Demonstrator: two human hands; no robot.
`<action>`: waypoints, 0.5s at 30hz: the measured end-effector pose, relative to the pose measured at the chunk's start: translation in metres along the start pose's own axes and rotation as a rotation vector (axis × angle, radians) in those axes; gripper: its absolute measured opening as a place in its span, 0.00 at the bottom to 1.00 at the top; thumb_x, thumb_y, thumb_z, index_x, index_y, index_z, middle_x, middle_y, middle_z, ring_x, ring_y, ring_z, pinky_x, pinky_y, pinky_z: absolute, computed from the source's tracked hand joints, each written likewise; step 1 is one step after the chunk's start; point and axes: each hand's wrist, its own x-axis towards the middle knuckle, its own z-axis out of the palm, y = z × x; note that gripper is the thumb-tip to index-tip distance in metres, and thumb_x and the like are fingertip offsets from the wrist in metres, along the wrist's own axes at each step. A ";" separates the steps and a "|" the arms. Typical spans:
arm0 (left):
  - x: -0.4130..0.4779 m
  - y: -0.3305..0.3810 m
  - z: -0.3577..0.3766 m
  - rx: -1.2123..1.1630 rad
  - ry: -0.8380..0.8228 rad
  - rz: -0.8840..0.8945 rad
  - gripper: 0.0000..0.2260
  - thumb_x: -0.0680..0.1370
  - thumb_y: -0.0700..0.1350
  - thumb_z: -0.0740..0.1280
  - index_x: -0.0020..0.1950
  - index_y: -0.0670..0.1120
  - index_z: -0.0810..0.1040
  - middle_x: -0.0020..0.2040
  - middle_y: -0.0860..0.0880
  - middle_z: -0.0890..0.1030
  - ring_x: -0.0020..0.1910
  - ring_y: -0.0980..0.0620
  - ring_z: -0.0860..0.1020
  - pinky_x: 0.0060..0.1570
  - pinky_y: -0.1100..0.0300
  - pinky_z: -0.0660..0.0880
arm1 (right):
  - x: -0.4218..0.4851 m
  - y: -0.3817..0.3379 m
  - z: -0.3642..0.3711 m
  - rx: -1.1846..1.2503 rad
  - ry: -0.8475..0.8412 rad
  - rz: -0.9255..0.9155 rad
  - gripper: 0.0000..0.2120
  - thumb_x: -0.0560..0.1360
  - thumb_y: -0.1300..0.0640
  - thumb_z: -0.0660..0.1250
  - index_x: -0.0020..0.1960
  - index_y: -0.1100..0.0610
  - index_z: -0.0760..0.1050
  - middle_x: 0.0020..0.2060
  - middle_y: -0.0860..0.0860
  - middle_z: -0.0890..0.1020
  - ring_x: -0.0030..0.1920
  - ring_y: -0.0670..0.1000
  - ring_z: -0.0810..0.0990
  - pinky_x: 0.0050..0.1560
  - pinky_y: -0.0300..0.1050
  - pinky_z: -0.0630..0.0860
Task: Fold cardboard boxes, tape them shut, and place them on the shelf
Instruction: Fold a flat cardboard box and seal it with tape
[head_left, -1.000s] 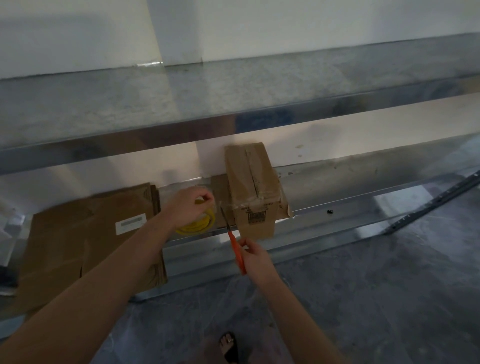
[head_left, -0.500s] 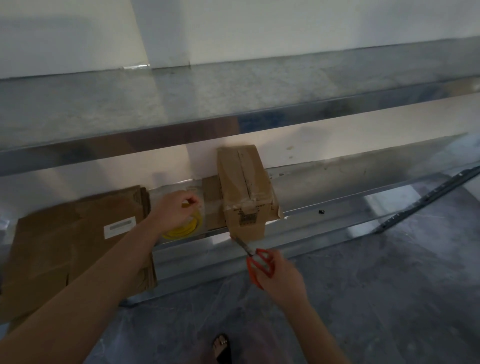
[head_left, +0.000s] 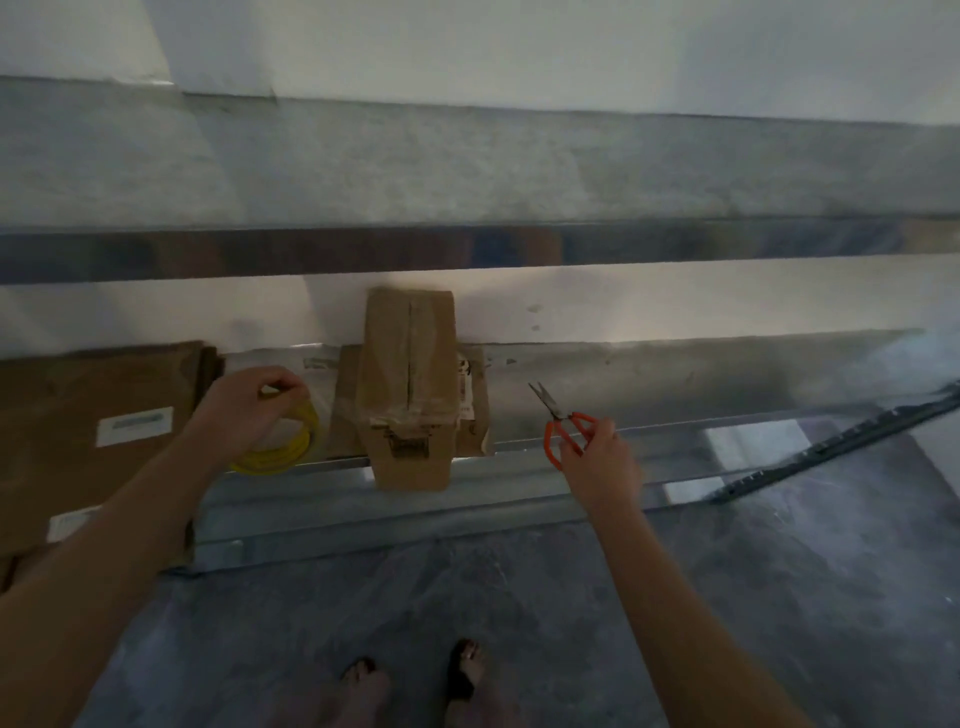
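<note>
A taped cardboard box (head_left: 408, 384) stands on the lower metal shelf (head_left: 675, 384), its front end overhanging the shelf edge; clear tape runs along its top seam. Under it lies a flat piece of cardboard (head_left: 475, 410). My left hand (head_left: 249, 402) grips a yellow-rimmed roll of clear tape (head_left: 283, 444) on the shelf just left of the box. My right hand (head_left: 597, 452) holds orange-handled scissors (head_left: 563, 421) over the shelf to the right of the box, blades pointing up and left.
A stack of flattened cardboard boxes (head_left: 98, 431) with white labels lies on the shelf at far left. An upper shelf (head_left: 467, 171) juts out above. A dark slotted metal rail (head_left: 841, 441) lies at right. My feet (head_left: 415, 680) stand on the grey floor.
My right hand has carried the scissors from the box's front left corner over to the right of the box. My left hand has stayed on the tape roll.
</note>
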 end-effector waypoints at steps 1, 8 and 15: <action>-0.003 0.001 0.001 -0.016 0.010 -0.028 0.03 0.77 0.44 0.68 0.45 0.50 0.82 0.43 0.52 0.81 0.42 0.54 0.77 0.45 0.59 0.69 | 0.015 0.002 0.005 0.010 -0.040 0.018 0.20 0.75 0.45 0.66 0.60 0.57 0.70 0.56 0.56 0.80 0.57 0.60 0.78 0.57 0.56 0.75; -0.019 0.001 0.003 -0.018 0.016 -0.082 0.04 0.77 0.46 0.69 0.43 0.53 0.81 0.44 0.56 0.81 0.41 0.57 0.78 0.40 0.62 0.71 | 0.063 0.001 0.026 0.031 -0.071 -0.051 0.23 0.79 0.45 0.63 0.65 0.62 0.69 0.62 0.61 0.75 0.62 0.62 0.74 0.58 0.53 0.72; -0.024 0.003 -0.003 -0.015 0.007 -0.100 0.03 0.77 0.46 0.68 0.45 0.53 0.81 0.45 0.57 0.80 0.44 0.58 0.77 0.46 0.59 0.70 | 0.058 0.003 0.016 -0.235 -0.145 -0.141 0.24 0.80 0.43 0.56 0.74 0.49 0.65 0.72 0.52 0.67 0.71 0.57 0.63 0.69 0.57 0.64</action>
